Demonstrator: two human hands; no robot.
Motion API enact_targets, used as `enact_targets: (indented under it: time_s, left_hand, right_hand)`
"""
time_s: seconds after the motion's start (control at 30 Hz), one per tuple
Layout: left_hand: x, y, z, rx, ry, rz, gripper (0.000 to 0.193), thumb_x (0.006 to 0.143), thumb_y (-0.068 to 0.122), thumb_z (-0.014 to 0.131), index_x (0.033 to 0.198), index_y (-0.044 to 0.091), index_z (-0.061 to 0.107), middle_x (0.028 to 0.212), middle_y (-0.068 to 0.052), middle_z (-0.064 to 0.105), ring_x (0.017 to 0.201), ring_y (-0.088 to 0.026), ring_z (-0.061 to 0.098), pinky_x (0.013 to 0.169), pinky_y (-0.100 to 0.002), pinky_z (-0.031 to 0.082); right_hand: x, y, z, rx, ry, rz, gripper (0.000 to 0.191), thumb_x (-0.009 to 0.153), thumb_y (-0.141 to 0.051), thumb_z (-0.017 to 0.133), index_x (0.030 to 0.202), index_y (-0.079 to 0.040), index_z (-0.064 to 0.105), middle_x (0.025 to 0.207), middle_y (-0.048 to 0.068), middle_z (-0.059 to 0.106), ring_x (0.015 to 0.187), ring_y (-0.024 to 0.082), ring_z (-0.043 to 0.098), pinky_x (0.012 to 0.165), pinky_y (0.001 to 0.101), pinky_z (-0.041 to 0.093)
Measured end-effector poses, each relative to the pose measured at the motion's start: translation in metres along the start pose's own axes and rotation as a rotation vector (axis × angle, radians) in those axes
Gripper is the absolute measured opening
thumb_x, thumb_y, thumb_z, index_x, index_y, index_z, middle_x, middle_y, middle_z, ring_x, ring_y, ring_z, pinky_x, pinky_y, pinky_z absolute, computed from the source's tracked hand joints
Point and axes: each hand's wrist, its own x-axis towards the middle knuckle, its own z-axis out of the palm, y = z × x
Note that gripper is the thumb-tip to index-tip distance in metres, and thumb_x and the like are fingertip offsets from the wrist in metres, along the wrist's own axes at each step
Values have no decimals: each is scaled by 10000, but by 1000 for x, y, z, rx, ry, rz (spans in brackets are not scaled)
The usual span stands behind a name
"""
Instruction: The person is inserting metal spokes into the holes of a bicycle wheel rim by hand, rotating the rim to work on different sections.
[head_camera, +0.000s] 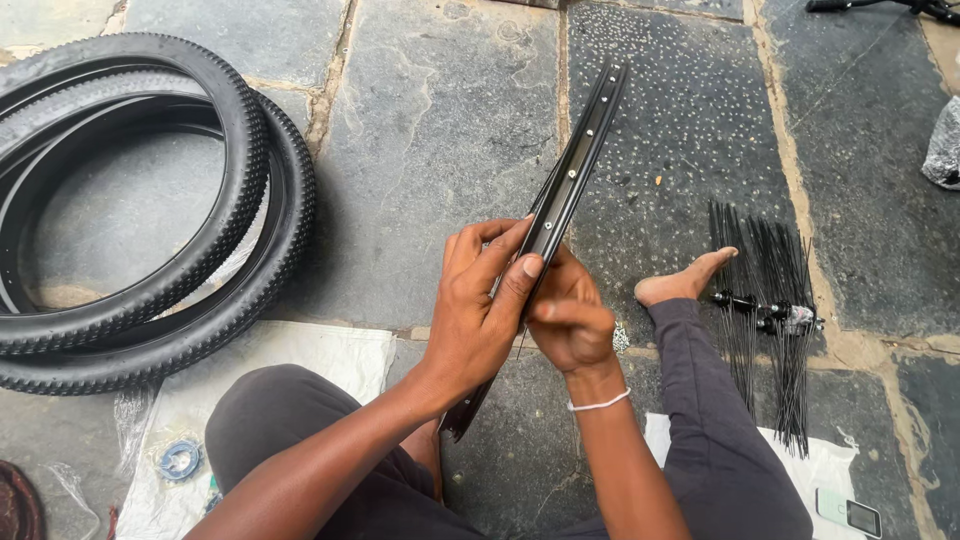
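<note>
A black bicycle wheel rim (585, 150) stands on edge in front of me, seen edge-on, its small spoke holes showing. My left hand (480, 305) wraps around the rim from the left, fingers over its edge. On the right side, my right hand (570, 320) is closed against the rim, a white band on its wrist. The rim's lower part runs down between my legs and is partly hidden by my hands.
Two black knobby tyres (150, 210) lie stacked at the left on the stone floor. A bundle of black spokes with hubs (770, 310) lies at the right by my bare foot (685, 280). White sacking (290, 365) lies under my legs; a phone (850, 512) lies at lower right.
</note>
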Motion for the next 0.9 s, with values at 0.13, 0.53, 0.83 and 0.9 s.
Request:
enact_targets:
  time_s: [0.13, 0.53, 0.83, 0.9]
  left_hand:
    - [1, -1, 0, -9, -3, 4, 396, 1065, 269, 579, 1376, 35, 649, 1245, -130, 626, 1188, -256, 549, 1026, -366, 457]
    - [17, -15, -3, -50, 22, -54, 464, 995, 348, 660, 1337, 34, 650, 1246, -146, 617, 1202, -259, 599, 1041, -380, 480]
    - [-2, -30, 15, 177, -50, 22, 564, 895, 351, 794, 1271, -26, 608, 1099, -184, 621, 1025, -279, 616, 896, -388, 502]
    - [-9, -32, 21, -21, -35, -17, 549, 903, 359, 801, 1259, -9, 602, 1009, -94, 697, 918, -187, 685, 831, -338, 546]
  right_hand:
    - [4, 1, 0, 57, 20, 30, 364, 1150, -277, 572, 1222, 78, 604, 1065, 128, 697, 926, 229, 672, 733, 347, 550]
    - [11, 6, 3, -523, 661, -222, 255, 1085, -225, 581, 1189, -7, 663, 969, 112, 694, 721, 193, 618, 551, 347, 499]
    - [10, -4, -26, -1626, 297, -143, 246, 932, -112, 680, 1176, -85, 666, 1074, 110, 747, 991, 277, 744, 828, 401, 590]
    - [12, -6, -30, -1406, 230, -168, 287, 966, -82, 611, 1251, -56, 614, 1137, 118, 726, 1070, 262, 736, 884, 383, 603]
